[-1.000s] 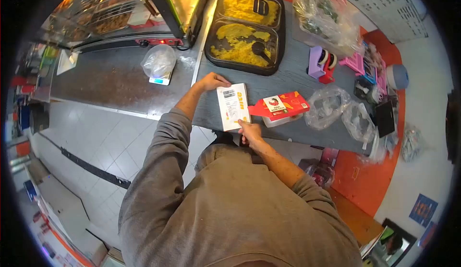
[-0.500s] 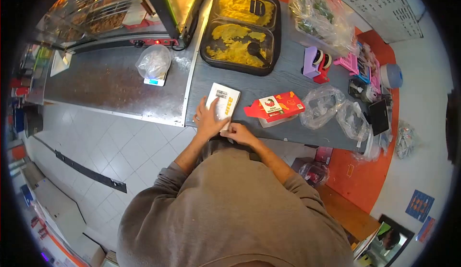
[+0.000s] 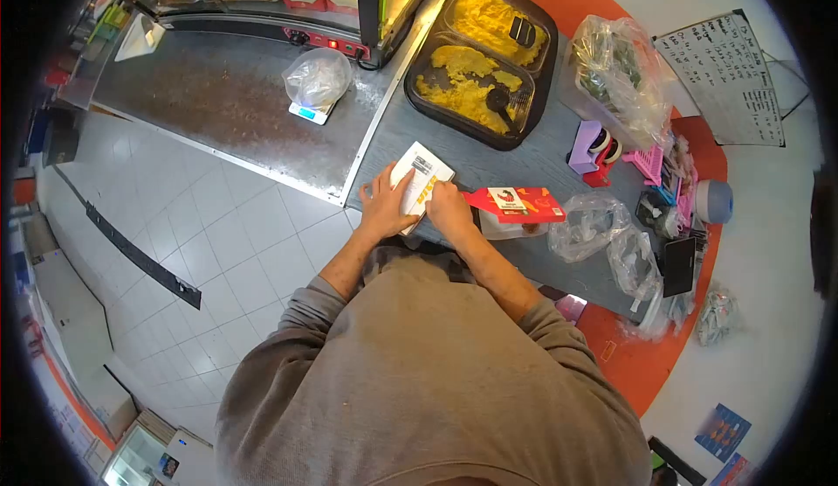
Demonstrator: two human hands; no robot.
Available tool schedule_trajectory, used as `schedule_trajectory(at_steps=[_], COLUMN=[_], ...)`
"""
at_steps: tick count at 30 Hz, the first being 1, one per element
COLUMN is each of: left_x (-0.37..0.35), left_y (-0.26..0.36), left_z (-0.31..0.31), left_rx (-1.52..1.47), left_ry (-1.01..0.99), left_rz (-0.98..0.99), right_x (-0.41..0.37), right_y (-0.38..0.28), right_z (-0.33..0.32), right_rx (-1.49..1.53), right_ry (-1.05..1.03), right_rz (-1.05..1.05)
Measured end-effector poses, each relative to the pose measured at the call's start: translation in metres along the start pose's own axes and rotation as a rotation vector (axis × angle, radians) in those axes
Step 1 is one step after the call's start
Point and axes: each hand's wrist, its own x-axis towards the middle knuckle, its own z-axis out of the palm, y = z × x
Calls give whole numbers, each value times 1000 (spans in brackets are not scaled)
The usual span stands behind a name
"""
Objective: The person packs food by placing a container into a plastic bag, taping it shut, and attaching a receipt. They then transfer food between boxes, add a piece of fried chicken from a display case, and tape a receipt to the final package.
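Observation:
A thin white pack with a barcode and orange lettering lies slanted at the front edge of the grey-blue table. My left hand rests on its left side, fingers spread and thumb along the lower part. My right hand is closed in a fist against the pack's right side; whatever it grips, if anything, is hidden by the fingers. Just right of that fist stands a red printed carton with its flap up, partly overlapped by my hand and wrist.
A black two-part tray of yellow food with scoops sits behind. Left, a bagged bowl stands on a scale before a heated display case. Clear plastic bags, a purple tape dispenser and a dark screen lie right.
My right hand has moved up from the pack's lower corner to its right side, closing into a fist. The pack is turned more to the slant. The whole view has shifted.

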Motion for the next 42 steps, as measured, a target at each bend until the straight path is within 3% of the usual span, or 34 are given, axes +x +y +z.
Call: schedule_trajectory(at_steps=[4,6,7,9,15,18,22,25,28,31,42], left_x=[-2,-4,-2,0,-3,0,1,1,5,4,2], left_y=[17,17,18,18,12,9,7,8,7,10,15], left_z=[-9,-8,-8,-8,-5,0,0,-4,-3,-9,-11], left_rx=[40,38,39,47,71,41,81,75,39,45,29], left_ry=[41,45,55,39,64,106,61,42,47,27,70], left_rz=[-48,-55,-62,-50,-25,2,33,31,50,32,23], right_x=[9,16,17,16,22,26,24,27,9,10,1], right_y=[-16,-24,-26,-28,-25,-14,-8,23,44,52,50], right_z=[-6,-9,-8,-3,-2,-13,-14,9,17,17,6], right_rx=[-132,-314,-316,-403,-484,-239,-184,-89,258,280,305], right_ry=[-90,-286,-276,-124,-197,-215,-278,-318,-17,1,64], right_rz=[-19,68,84,-84,-114,210,249,135,-329,-491,-530])
